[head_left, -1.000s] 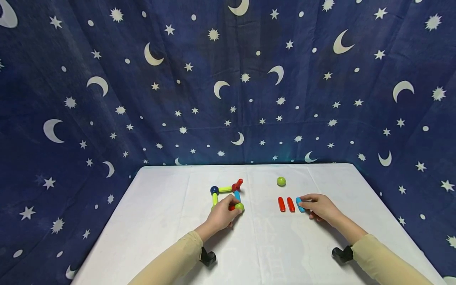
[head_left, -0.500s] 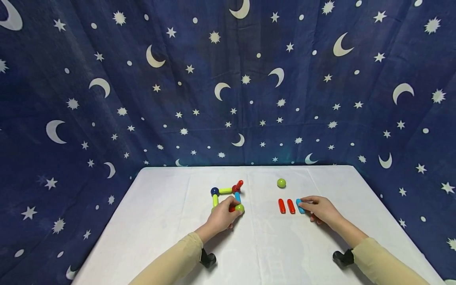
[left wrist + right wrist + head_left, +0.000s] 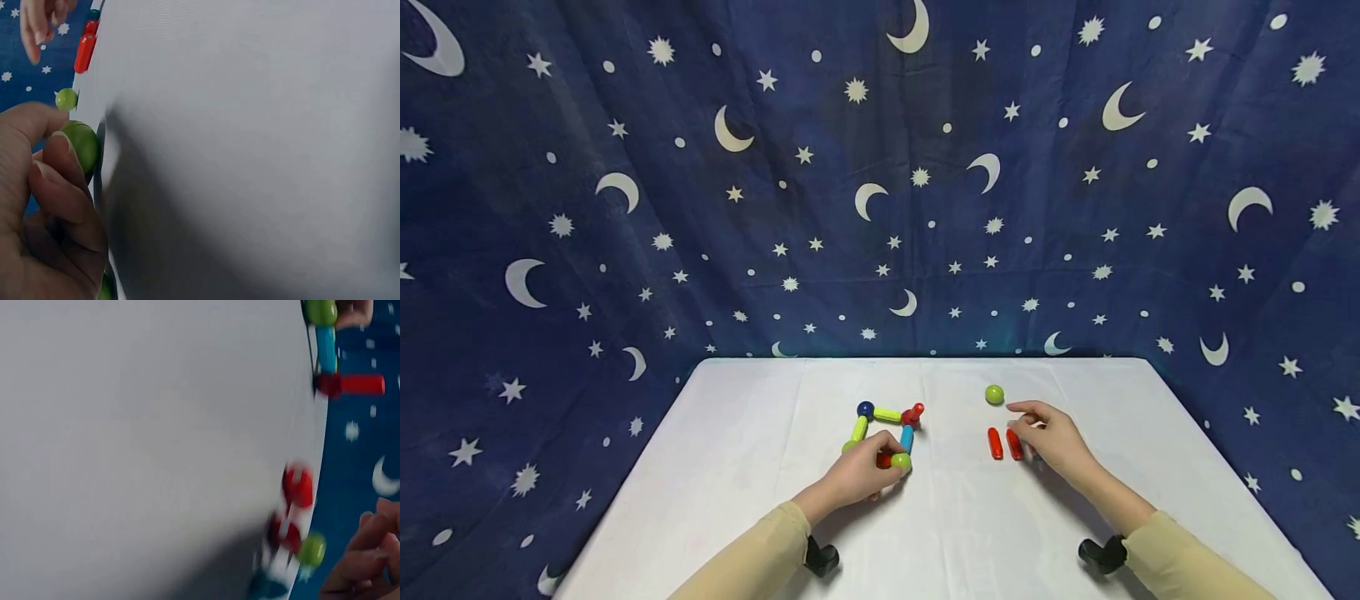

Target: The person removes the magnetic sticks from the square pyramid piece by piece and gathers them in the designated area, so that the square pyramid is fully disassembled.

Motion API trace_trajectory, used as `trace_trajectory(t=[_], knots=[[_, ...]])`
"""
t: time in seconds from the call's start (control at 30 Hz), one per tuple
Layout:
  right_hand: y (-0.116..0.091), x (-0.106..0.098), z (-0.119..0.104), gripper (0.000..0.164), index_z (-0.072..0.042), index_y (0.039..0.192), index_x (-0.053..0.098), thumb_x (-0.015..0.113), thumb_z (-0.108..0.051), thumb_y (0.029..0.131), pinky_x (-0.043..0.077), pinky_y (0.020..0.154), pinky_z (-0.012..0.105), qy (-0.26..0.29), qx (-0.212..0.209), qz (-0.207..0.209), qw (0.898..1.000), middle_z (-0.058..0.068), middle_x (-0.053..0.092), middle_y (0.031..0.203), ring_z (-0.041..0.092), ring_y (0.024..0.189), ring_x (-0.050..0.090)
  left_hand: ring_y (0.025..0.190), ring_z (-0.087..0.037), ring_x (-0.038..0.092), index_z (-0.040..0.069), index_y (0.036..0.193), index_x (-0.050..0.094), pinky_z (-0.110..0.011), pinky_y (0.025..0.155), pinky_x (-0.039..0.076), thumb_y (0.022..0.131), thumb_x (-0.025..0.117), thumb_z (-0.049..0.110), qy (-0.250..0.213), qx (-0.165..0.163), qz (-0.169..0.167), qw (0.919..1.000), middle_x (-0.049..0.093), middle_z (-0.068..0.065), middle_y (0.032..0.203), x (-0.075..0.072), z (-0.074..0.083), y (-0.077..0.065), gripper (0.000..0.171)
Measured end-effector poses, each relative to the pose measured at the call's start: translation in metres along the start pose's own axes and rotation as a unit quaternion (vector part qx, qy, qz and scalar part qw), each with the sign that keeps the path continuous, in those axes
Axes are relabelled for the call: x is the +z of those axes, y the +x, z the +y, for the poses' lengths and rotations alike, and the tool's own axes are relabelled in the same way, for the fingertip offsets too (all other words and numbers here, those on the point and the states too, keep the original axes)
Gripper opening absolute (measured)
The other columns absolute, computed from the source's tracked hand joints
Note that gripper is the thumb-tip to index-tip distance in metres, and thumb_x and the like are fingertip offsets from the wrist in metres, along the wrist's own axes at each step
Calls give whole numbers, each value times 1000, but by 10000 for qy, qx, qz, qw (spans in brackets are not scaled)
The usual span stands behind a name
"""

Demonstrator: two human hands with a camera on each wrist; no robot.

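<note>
A frame of toy building sticks and balls lies at the table's middle: dark blue ball [image 3: 865, 409], yellow-green sticks [image 3: 887, 415], red ball [image 3: 910, 417] with an upward-tilted red stick [image 3: 918, 409], and blue stick [image 3: 907, 438]. My left hand [image 3: 857, 473] pinches the frame's near side, around a red stick [image 3: 883, 460] and green ball [image 3: 900, 462]. In the left wrist view, my fingers meet a green ball [image 3: 82, 145]. My right hand [image 3: 1057, 442] hovers by two loose red sticks [image 3: 995, 443], holding nothing visible. A blurred blue stick [image 3: 269, 586] shows in the right wrist view.
A loose green ball [image 3: 994, 394] sits behind the red sticks. White cloth covers the table [image 3: 1000, 533]. A dark blue curtain [image 3: 820, 275] with moons and stars stands behind it and at both sides.
My right hand has come off the loose blue stick and moved left, toward the red sticks. My left hand has drawn the frame slightly nearer and turned it a little.
</note>
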State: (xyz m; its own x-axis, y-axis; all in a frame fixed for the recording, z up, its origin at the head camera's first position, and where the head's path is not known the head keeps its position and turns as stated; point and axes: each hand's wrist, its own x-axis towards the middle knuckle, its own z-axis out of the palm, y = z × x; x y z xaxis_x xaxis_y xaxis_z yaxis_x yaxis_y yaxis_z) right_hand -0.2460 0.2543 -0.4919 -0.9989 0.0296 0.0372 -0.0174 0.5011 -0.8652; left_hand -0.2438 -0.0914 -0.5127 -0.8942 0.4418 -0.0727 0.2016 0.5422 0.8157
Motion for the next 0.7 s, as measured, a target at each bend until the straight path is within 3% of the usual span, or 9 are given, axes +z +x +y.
trace_trajectory(t=[0.13, 0.4, 0.57, 0.7], knots=[[2, 33, -14, 41, -2, 132, 65, 74, -10, 93, 50, 54, 30, 110, -350, -449, 9983, 7, 64, 99, 23, 64, 59, 48, -14, 56, 23, 109, 64, -28, 46, 49, 92, 79, 31, 137, 27, -117, 9998, 64, 5, 87, -2, 0, -5, 24], [2, 82, -33, 51, -14, 137, 63, 81, -14, 89, 47, 52, 28, 257, -703, -1241, 9894, 8, 64, 122, 21, 65, 59, 56, -12, 62, 24, 105, 63, -28, 54, 52, 92, 75, 19, 588, 262, -610, 9961, 62, 5, 85, -12, 3, -9, 18], [1, 94, -37, 34, -19, 120, 71, 82, -17, 88, 43, 50, 25, 375, -886, -1377, 9858, 6, 59, 119, 17, 65, 53, 67, -6, 60, 27, 105, 63, -26, 65, 50, 90, 75, 19, 1077, 490, -701, 9905, 61, 10, 89, -21, 1, -11, 21], [0, 99, -38, 23, -23, 109, 72, 82, -21, 89, 42, 50, 24, 359, -870, -1389, 9858, 3, 59, 111, 17, 63, 52, 65, -6, 60, 29, 102, 65, -26, 62, 50, 91, 77, 31, 1085, 476, -691, 9905, 63, 11, 85, -25, 0, -12, 17]])
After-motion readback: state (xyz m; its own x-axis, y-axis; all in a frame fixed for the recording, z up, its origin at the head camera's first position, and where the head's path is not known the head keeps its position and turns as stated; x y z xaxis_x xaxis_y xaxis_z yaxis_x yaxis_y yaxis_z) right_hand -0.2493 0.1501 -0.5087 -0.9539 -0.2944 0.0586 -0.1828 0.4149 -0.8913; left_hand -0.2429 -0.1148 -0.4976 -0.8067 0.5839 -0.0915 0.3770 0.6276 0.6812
